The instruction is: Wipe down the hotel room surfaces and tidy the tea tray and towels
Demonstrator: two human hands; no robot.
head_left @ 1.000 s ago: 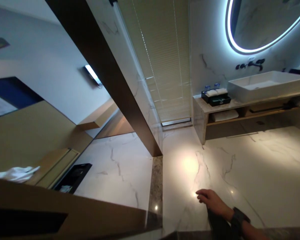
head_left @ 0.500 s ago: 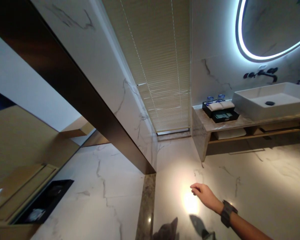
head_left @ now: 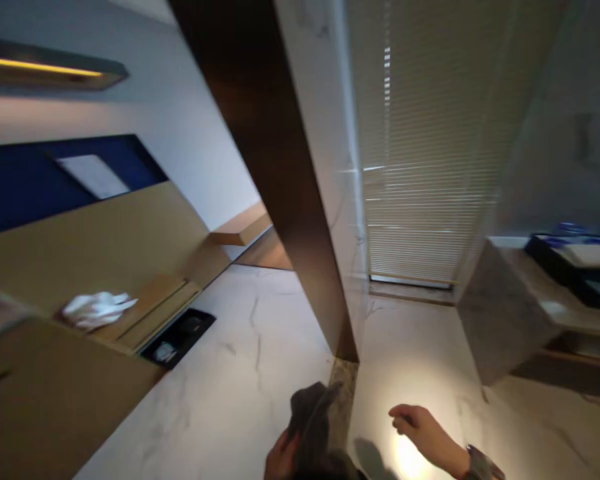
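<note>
Near the bottom edge, my left hand [head_left: 281, 456] is wrapped round a dark grey cloth [head_left: 313, 417], which hangs over the stone threshold strip [head_left: 341, 407]. My right hand [head_left: 423, 430] is to the right of it, above the lit marble floor [head_left: 410, 360], with its fingers curled together and a dark band on the wrist. Nothing shows between the right fingers. The two hands are apart.
A dark door frame post [head_left: 300, 220] rises in the middle. The washstand counter [head_left: 523, 280] with a black tray [head_left: 555, 263] stands at right. At left are a wooden desk [head_left: 105, 247], crumpled white cloth [head_left: 99, 309] and a black tray [head_left: 180, 337]. Blinds [head_left: 420, 200] hang behind.
The view has swung left, bringing more of the desk side in. My left hand has come into view with the dark cloth, which has risen. My right hand stays curled.
</note>
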